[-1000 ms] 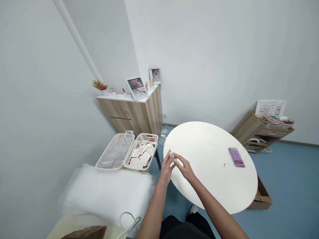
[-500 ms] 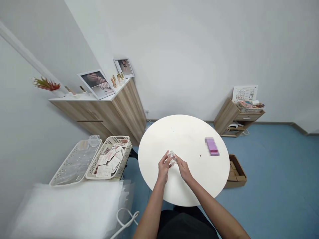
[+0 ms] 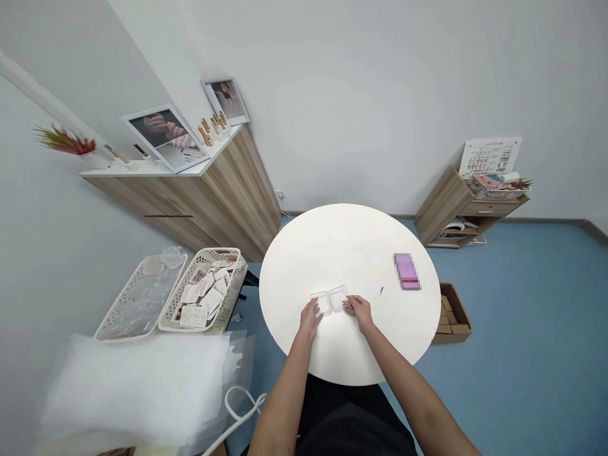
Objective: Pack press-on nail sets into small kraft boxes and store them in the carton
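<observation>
A clear plastic case (image 3: 322, 303) lies spread open on the round white table (image 3: 342, 354), its two square halves side by side and joining in the middle. My left hand (image 3: 310, 318) grips the outer edge of the left half between thumb and fingers. At the outer edge of the right half, my right hand (image 3: 358, 310) pinches the rim. Both halves look see-through, and I see nothing inside them.
A blurred purple packet (image 3: 407, 272) and a small dark sliver (image 3: 380, 291) are on the table's right side. To the left stand two white baskets (image 3: 164, 320), holding packets and clear plastic. An open cardboard box (image 3: 460, 335) sits on the floor at right.
The clear plastic piece was held up between both hands; now it lies opened out on the table. My hands have lowered and moved apart, and the view has tilted slightly.
</observation>
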A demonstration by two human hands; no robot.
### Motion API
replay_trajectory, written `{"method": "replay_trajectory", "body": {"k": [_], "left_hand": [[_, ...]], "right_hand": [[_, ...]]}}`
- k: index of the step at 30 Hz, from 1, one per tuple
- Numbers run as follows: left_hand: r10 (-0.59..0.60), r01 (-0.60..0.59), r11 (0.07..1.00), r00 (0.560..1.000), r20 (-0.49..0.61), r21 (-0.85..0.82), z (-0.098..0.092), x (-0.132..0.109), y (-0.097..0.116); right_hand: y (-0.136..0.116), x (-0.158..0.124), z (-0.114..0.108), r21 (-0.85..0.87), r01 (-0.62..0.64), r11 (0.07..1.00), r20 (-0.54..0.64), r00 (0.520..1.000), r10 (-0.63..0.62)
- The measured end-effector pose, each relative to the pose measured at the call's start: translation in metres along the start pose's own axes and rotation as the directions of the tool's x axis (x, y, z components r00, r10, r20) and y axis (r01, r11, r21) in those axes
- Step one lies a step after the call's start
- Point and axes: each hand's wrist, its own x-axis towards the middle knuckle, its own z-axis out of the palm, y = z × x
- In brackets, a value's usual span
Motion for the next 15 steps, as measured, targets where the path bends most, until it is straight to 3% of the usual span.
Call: {"method": "replay_trajectory", "body": {"k": [4, 7, 10, 13, 15], "left_hand": [[0.043, -0.042, 0.999, 0.997, -0.067, 0.015, -0.003, 0.008, -0.006], [0.093, -0.093, 0.996, 0.992, -0.089, 0.007, -0.011, 0.006, -0.003], [0.184, -0.178, 0.982, 0.977, -0.110, 0.057, -0.026, 0.000, 0.006], [0.340, -0.316, 0.934, 0.929, -0.143, 0.169, -0.051, -0.009, 0.025], [0.466, -0.429, 0.878, 0.866, -0.182, 0.211, -0.073, -0.016, 0.042]], "right_hand": [[0.021, 0.011, -0.006, -0.082, 0.038, 0.996, 0.035, 0.999, -0.035], [0.030, 0.016, -0.009, -0.268, 0.190, 0.945, 0.020, 0.981, -0.192], [0.030, 0.022, -0.004, -0.486, 0.287, 0.826, -0.047, 0.934, -0.353], [0.024, 0.026, 0.018, -0.615, 0.322, 0.720, -0.036, 0.900, -0.434], [0.018, 0.028, 0.043, -0.613, 0.387, 0.689, 0.033, 0.884, -0.467]]}}
